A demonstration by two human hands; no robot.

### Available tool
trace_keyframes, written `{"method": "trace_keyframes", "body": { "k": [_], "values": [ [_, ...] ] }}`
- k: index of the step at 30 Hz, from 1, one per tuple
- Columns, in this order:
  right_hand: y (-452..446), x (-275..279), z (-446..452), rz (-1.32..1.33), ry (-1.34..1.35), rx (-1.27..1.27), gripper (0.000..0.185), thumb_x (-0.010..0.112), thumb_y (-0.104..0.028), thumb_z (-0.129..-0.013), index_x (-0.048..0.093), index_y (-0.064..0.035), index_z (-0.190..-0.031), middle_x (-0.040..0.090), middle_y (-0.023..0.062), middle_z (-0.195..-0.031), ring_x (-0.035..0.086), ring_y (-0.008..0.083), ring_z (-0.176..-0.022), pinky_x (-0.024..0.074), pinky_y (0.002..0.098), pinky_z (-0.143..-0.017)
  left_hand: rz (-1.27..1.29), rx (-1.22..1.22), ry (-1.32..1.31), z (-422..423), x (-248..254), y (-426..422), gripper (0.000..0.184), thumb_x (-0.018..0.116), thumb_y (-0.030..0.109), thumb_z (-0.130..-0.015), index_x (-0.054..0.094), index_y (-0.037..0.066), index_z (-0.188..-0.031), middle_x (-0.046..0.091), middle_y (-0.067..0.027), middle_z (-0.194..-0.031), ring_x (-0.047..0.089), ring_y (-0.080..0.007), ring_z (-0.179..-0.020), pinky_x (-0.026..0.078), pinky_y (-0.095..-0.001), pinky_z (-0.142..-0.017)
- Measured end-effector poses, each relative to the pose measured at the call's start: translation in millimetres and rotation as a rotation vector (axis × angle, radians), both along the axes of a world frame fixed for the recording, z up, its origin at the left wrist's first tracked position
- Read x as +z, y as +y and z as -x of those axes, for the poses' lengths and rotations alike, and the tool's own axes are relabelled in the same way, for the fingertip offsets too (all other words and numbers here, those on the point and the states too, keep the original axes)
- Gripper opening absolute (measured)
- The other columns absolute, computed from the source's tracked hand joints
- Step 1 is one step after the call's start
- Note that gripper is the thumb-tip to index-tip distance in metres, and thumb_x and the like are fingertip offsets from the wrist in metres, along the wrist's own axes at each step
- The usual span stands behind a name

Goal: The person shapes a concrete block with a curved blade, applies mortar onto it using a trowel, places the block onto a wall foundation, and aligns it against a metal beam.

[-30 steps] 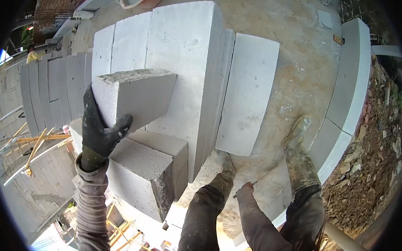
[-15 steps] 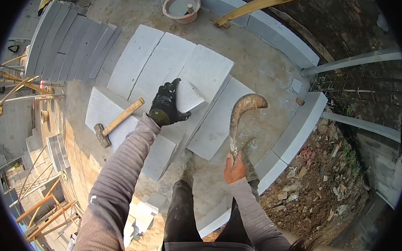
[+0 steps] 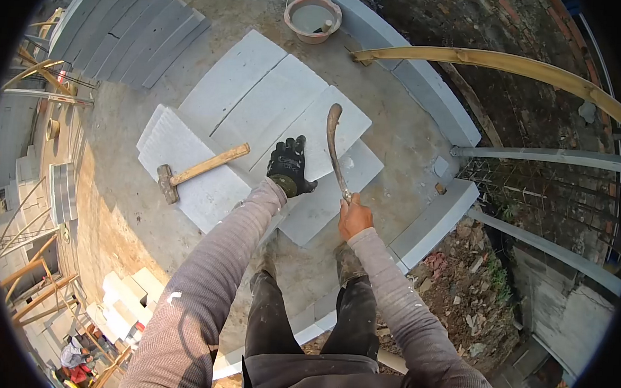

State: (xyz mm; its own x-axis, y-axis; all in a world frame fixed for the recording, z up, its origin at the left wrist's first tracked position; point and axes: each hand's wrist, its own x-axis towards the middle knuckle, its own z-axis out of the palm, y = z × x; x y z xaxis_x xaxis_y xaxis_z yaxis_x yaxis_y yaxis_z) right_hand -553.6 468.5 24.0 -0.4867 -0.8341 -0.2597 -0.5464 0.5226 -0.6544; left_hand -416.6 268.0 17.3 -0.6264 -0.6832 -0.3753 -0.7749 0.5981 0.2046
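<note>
My left hand (image 3: pixel 289 167), in a black glove, rests over the near part of the pale block stack (image 3: pixel 273 99). Its fingers and thumb are apart, and I make out no separate piece between them. My bare right hand (image 3: pixel 355 218) is closed around the lower end of a curved sickle-like tool (image 3: pixel 336 150). The tool points up and away, its blade seen nearly edge-on above the right side of the blocks. A hammer (image 3: pixel 204 167) with a wooden handle lies on a lower block (image 3: pixel 193 189), left of my gloved hand.
A bucket (image 3: pixel 312 17) of grey liquid stands beyond the stack. More blocks (image 3: pixel 134 30) stand in a row at upper left. A low block wall (image 3: pixel 437 224) edges the floor on the right, with rubble (image 3: pixel 469 291) outside. Another person (image 3: pixel 74 364) shows at lower left.
The block gripped by my left hand earlier is no longer distinguishable. The curved tool, out of view at first, has turned from broadside to nearly edge-on. The view has shifted.
</note>
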Motion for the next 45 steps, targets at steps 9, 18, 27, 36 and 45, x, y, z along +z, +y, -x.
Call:
{"method": "trace_keyframes", "body": {
  "k": [9, 18, 27, 36, 45],
  "values": [
    [-13, -27, 13, -0.101, -0.077, -0.051, 0.025, 0.056, -0.020, -0.100, 0.047, 0.0018, -0.107, 0.065, 0.0281, -0.076, 0.065, 0.0509, -0.074, 0.0499, 0.0557, -0.067, -0.005, -0.040, -0.006, 4, 8, 3, 0.115, 0.083, 0.052, -0.057, 0.034, -0.003, -0.146, 0.045, -0.0189, -0.136, 0.045, -0.0354, -0.119, 0.036, -0.0457, -0.106],
    [-5, -26, 30, -0.025, -0.270, -0.060, 0.027, 0.056, -0.022, -0.099, 0.049, 0.0032, -0.105, 0.067, 0.0267, -0.075, 0.066, 0.0495, -0.074, 0.0522, 0.0551, -0.066, 0.167, -0.183, 0.129, 6, 0, 3, 0.115, 0.085, 0.046, -0.057, 0.031, -0.004, -0.146, 0.046, -0.0200, -0.129, 0.045, -0.0357, -0.114, 0.038, -0.0466, -0.100],
    [-9, -18, 41, -0.063, -0.343, 0.019, 0.031, 0.056, -0.024, -0.099, 0.046, 0.0041, -0.109, 0.066, 0.0280, -0.073, 0.066, 0.0489, -0.072, 0.0525, 0.0551, -0.065, 0.027, -0.074, 0.108, 13, 5, 1, 0.118, 0.089, 0.041, -0.054, 0.028, -0.002, -0.146, 0.046, -0.0200, -0.120, 0.046, -0.0367, -0.109, 0.040, -0.0485, -0.097],
    [-22, -26, 43, -0.252, -0.352, 0.229, 0.039, 0.051, -0.028, -0.103, 0.051, 0.0071, -0.120, 0.069, 0.0279, -0.078, 0.069, 0.0467, -0.077, 0.0558, 0.0531, -0.071, 0.028, -0.068, 0.132, 11, 0, 4, 0.118, 0.089, 0.041, -0.055, 0.028, -0.002, -0.147, 0.046, -0.0201, -0.125, 0.046, -0.0362, -0.114, 0.038, -0.0483, -0.101],
    [-22, -97, 46, -0.301, -0.404, 0.192, 0.044, 0.054, -0.030, -0.101, 0.050, 0.0072, -0.125, 0.068, 0.0276, -0.079, 0.069, 0.0468, -0.078, 0.0547, 0.0539, -0.072, -0.002, -0.049, 0.047, 20, 5, 3, 0.117, 0.090, 0.038, -0.055, 0.028, -0.002, -0.146, 0.046, -0.0215, -0.123, 0.045, -0.0371, -0.113, 0.038, -0.0494, -0.101]
  ]
}}
